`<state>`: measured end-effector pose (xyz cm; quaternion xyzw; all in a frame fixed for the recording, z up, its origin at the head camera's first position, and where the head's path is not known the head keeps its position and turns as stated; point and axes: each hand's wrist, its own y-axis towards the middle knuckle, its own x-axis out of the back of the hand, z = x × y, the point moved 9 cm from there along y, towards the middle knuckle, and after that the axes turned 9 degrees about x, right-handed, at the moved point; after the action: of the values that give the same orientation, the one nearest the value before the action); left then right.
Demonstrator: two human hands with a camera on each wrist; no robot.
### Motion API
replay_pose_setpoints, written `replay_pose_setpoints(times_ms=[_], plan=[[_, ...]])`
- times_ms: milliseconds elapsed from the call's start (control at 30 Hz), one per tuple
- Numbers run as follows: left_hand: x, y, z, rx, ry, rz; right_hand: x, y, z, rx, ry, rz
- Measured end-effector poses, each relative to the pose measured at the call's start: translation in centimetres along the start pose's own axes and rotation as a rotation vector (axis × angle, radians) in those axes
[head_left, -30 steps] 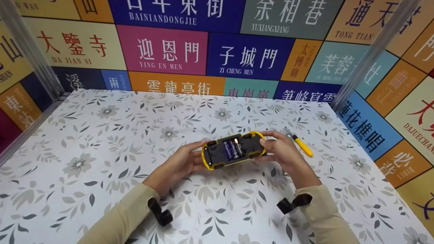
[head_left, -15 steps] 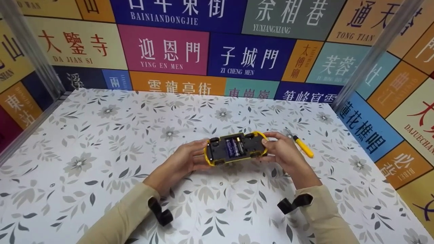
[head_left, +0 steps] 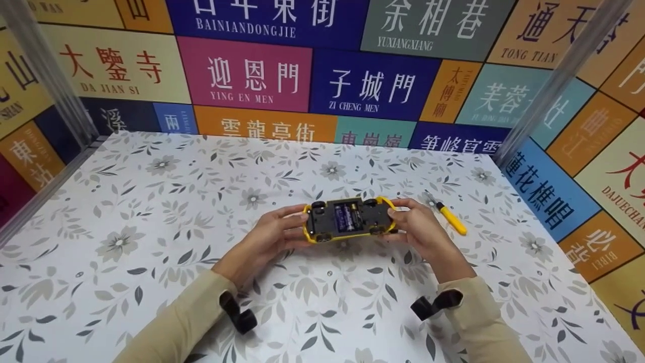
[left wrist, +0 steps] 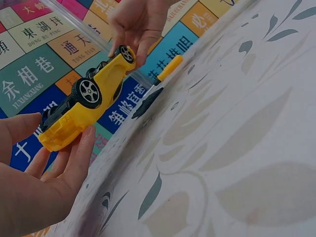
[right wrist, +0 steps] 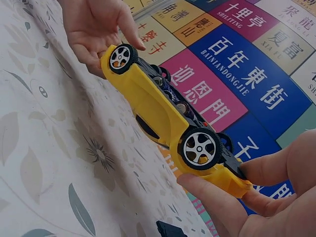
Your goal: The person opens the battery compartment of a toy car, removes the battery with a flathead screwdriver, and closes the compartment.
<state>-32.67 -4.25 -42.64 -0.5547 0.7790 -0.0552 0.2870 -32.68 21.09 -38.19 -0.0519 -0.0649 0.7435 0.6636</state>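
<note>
A yellow toy car [head_left: 325, 222] is held upside down above the table, its black underside facing up. Purple batteries [head_left: 347, 218] show in the uncovered compartment in its middle. My left hand [head_left: 269, 237] grips one end of the car, thumb on the underside edge and fingers beneath. At the other end, my right hand [head_left: 421, 227] pinches it the same way. The left wrist view shows the car [left wrist: 98, 89] with its wheels up, between the left hand [left wrist: 44, 177] and the right hand [left wrist: 140, 24]. The right wrist view shows the car's side [right wrist: 148, 101].
A screwdriver with a yellow handle [head_left: 452, 220] lies on the table just right of my right hand. In the right wrist view a black object [right wrist: 170, 229] lies on the flowered tablecloth [right wrist: 44, 148]. A wall of coloured panels [head_left: 242, 73] stands behind the table.
The car has levelled out, its left end rising slightly. Both hands keep their grip and have barely moved.
</note>
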Motion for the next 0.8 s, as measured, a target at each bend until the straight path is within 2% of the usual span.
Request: replay_pose_setpoints(times_ms=[200,400,600,800], plan=[[0.0,0.1,0.3,-0.002,0.006,0.005,0.0,0.0,-0.1,-0.005,-0.003,0.003],[0.1,0.3,0.5,0.003,-0.001,-0.018,0.0,0.1,-0.3,-0.020,-0.025,0.009],[0.3,0.3,1.0,0.027,0.015,-0.039,0.3,0.2,-0.5,-0.024,-0.110,0.006],[0.3,0.2,1.2,0.022,0.036,-0.028,0.3,0.1,-0.3,-0.020,-0.197,0.019]])
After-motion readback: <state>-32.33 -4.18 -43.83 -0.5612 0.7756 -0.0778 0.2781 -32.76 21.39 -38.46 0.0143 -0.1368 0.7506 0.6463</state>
